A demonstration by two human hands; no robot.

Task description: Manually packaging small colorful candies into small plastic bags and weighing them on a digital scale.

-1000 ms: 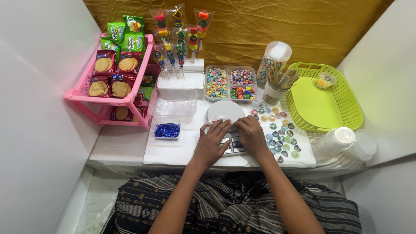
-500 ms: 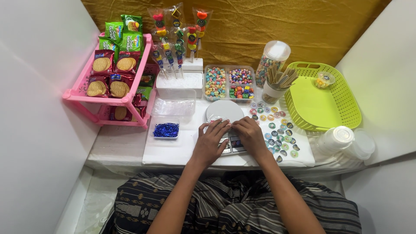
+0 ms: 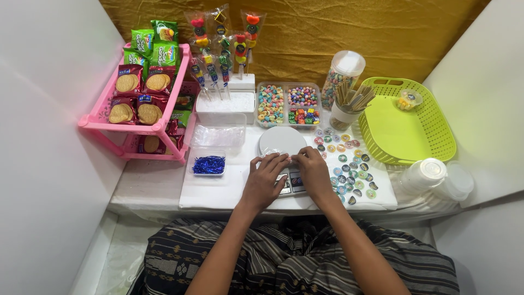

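Both my hands rest side by side on a small kitchen scale with a round white platform. My left hand and my right hand cover the scale's front panel, fingertips meeting at the platform's near rim. Something small, clear and crinkly lies under my left fingertips; I cannot tell whether either hand grips it. Round coloured stickers are spread on the white mat to the right of my right hand.
A pink rack of biscuit packets stands at left. Candy skewers stand in a white block behind. A tray of blue twist ties, a divided candy box, a cup of sticks, a green basket and white cups surround the scale.
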